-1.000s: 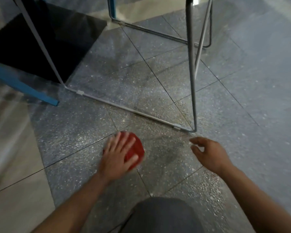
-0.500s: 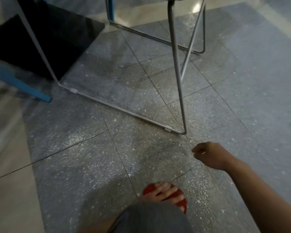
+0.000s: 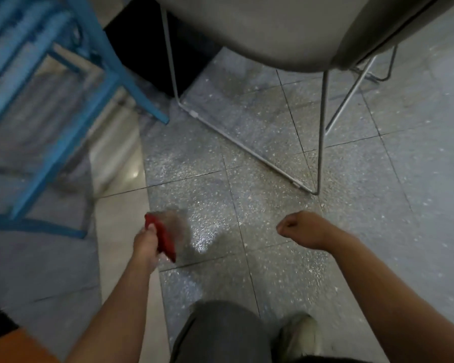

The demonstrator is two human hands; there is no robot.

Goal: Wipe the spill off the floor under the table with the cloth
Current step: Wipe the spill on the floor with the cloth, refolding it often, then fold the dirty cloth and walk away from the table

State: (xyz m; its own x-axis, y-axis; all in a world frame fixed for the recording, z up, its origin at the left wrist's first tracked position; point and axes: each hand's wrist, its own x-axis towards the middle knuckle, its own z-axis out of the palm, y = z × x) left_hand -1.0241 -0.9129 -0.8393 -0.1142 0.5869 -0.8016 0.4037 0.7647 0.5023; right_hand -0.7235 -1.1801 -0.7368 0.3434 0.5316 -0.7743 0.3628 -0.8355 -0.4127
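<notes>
Left hand [image 3: 145, 244] grasping blurred red cloth [image 3: 163, 238] above speckled grey tile floor [image 3: 273, 258]; right hand [image 3: 303, 229] clenched, holding nothing.

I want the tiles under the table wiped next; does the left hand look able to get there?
Probably yes: the left hand grips the cloth near the table's wire frame, and no object blocks the tiles beyond; only the floor bar must be crossed.

Dim, flat indoor light leaves one bright glare patch on the speckled floor tiles [image 3: 202, 244], while the red cloth [image 3: 165, 239] and blue frame [image 3: 63, 148] smear with motion blur and the wide-angle edges bend.
</notes>
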